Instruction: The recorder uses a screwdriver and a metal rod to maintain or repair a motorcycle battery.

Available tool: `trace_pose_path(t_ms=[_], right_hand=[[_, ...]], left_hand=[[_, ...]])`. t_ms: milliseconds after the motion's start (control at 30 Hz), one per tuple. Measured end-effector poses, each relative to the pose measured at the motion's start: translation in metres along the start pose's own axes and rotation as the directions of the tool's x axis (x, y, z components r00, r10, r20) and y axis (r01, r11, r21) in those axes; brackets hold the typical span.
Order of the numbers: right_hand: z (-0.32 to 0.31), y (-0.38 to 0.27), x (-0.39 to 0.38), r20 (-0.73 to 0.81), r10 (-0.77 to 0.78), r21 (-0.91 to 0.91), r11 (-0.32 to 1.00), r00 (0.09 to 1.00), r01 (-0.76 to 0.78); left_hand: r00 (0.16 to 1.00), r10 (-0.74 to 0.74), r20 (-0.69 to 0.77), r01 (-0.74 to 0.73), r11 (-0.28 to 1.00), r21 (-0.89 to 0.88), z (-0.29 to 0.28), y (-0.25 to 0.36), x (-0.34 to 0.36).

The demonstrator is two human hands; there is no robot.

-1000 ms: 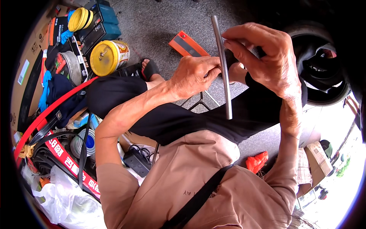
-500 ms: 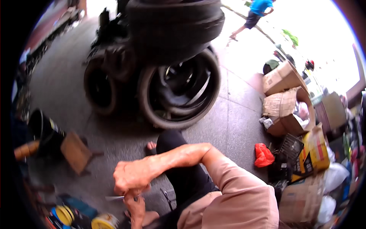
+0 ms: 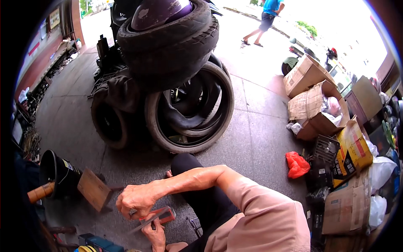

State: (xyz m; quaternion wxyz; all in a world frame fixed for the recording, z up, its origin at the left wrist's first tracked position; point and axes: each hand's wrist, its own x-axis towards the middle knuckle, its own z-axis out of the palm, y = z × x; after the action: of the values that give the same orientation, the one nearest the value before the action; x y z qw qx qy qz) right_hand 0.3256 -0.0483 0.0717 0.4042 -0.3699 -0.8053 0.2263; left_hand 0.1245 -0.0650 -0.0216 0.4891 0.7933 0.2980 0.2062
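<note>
My left hand (image 3: 155,237), low in the picture, is closed on a red-and-grey flat object (image 3: 168,214) whose exact kind I cannot make out. A thin grey blade-like strip (image 3: 142,224) lies slantwise across it by the thumb. Just above, my right hand (image 3: 136,200) is closed with its fingers curled down; whatever it holds, if anything, is hidden. My right arm, in a beige sleeve, reaches across from the right above my dark-trousered knee (image 3: 187,164).
Ahead stand stacked tyres (image 3: 189,145) with a purple helmet-like shell (image 3: 161,14) on top. At left are a black bucket (image 3: 49,174) and a wooden board (image 3: 94,189). Cardboard boxes (image 3: 304,107) and a red bag (image 3: 297,165) line the right. A person (image 3: 268,19) is beyond.
My hands have moved apart slightly, and the red-and-grey object now shows between them. The view has shifted, and the person in blue at the back has moved left in it.
</note>
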Motion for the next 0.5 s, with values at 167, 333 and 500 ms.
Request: trace_pose_path(t_ms=[167,333,500], right_hand=[[0.016,0.011,-0.001,0.232,-0.114,0.077,0.992,0.966,0.098],[0.019,0.007,-0.005,0.24,-0.159,-0.054,0.983,0.958,0.176],[-0.002,-0.008,0.0,0.301,-0.058,-0.356,0.919,0.952,0.169]], left_hand=[[0.993,0.08,-0.086,-0.067,0.987,0.144,0.001,-0.026,-0.004],[0.996,-0.072,-0.051,0.077,0.99,0.115,-0.005,-0.024,-0.006],[0.993,-0.045,-0.111,0.053,0.996,0.069,0.001,0.0,0.0]])
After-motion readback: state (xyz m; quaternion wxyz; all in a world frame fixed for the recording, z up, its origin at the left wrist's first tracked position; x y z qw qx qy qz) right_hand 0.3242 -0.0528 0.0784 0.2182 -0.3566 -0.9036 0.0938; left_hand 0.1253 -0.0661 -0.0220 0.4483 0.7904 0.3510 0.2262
